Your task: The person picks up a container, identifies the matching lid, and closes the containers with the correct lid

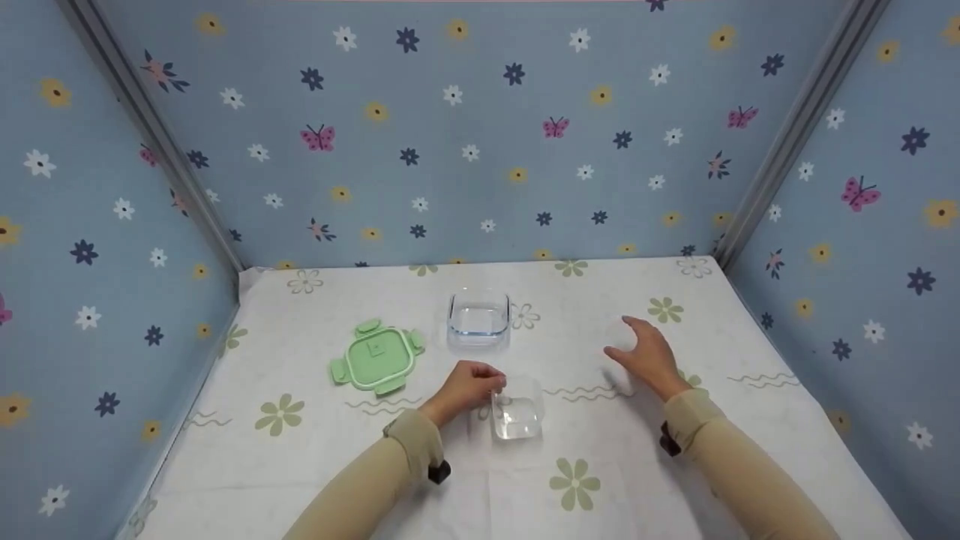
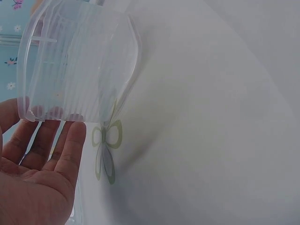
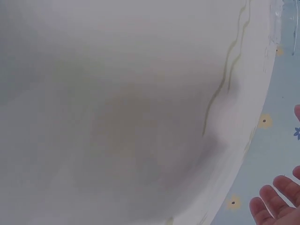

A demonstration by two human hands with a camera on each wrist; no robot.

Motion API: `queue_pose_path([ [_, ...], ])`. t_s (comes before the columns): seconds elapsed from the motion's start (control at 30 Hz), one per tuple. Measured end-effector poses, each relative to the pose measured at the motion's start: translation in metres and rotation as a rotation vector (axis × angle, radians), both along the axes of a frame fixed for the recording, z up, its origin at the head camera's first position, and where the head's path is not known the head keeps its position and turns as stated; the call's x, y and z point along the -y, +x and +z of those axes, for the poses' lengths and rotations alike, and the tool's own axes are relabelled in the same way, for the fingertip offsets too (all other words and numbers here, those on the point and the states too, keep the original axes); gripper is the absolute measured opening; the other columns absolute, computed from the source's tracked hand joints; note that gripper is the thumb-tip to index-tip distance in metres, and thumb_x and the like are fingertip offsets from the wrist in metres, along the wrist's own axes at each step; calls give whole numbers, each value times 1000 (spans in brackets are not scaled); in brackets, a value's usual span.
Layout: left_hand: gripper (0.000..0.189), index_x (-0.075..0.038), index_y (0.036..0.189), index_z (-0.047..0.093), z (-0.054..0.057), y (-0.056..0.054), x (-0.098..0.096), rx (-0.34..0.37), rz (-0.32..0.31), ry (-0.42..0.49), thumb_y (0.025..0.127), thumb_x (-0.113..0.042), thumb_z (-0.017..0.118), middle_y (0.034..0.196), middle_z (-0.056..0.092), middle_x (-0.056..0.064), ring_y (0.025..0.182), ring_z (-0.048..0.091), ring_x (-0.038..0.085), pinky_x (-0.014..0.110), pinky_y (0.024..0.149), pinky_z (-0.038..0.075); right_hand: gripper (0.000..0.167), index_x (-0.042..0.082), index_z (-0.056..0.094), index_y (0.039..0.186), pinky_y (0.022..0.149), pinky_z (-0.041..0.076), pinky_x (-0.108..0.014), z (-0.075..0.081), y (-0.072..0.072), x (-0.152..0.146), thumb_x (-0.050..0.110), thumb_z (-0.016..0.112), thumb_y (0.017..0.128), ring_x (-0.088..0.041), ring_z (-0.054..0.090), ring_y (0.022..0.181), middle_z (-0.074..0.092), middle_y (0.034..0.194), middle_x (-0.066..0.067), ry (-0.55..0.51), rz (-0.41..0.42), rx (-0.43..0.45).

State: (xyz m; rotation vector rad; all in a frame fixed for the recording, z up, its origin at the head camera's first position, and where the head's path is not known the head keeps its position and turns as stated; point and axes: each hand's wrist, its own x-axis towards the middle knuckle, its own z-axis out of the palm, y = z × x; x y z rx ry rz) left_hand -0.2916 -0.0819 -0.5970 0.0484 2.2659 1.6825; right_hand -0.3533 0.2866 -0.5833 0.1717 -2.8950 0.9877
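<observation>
A clear plastic box [image 1: 517, 417] with fine ribs on its side is by my left hand [image 1: 468, 388], low over the middle front of the cloth. My left fingers pinch its left edge. In the left wrist view, the fingertips [image 2: 75, 140] lie against the lower edge of the ribbed wall. My right hand [image 1: 651, 358] hovers over the right side of the cloth, thumb and fingers spread apart in a C. A faint pale patch shows between them in the head view; I cannot tell what it is. Only some right fingers [image 3: 276, 206] show in the right wrist view.
A square glass container [image 1: 478, 321] stands beyond my left hand, near the back middle. Left of it lies a green lid [image 1: 379, 358] with its side flaps spread out. A white flowered cloth [image 1: 285, 480] covers the table, and blue patterned panels [image 1: 480, 135] enclose the back and both sides.
</observation>
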Motion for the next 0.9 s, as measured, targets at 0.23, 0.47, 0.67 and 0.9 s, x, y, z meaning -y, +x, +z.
queue_pose_path([
  [0.23, 23, 0, 112, 79, -2, -2, 0, -6, -5, 2, 102, -18, 72, 98, 77, 4, 86, 64, 11, 23, 78, 55, 84, -4, 41, 163, 131, 28, -63, -5, -6, -14, 32, 80, 98, -51, 36, 157, 41, 168, -30, 37, -32, 70],
  [0.47, 22, -1, 114, 78, -1, -1, 1, 13, -4, -1, 103, -20, 72, 100, 76, 3, 87, 63, 12, 24, 78, 55, 90, -1, 34, 167, 133, 22, -63, -9, -10, -25, 33, 80, 98, -50, 27, 161, 32, 174, -28, 2, -70, 165],
  [0.67, 22, 4, 112, 78, -2, -1, 1, -6, -4, 61, 101, -15, 73, 93, 74, 1, 83, 61, 10, 21, 73, 53, 91, -3, 32, 167, 133, 22, -64, -12, -15, -36, 32, 80, 99, -51, 25, 162, 29, 174, -30, -29, -82, 192],
  [0.9, 22, 3, 112, 78, -2, -1, 1, -15, -9, 55, 102, -15, 73, 94, 74, 1, 86, 63, 11, 22, 75, 55, 91, -5, 30, 167, 133, 22, -64, -16, -23, -45, 29, 80, 99, -53, 25, 161, 29, 173, -32, -13, -79, 232],
])
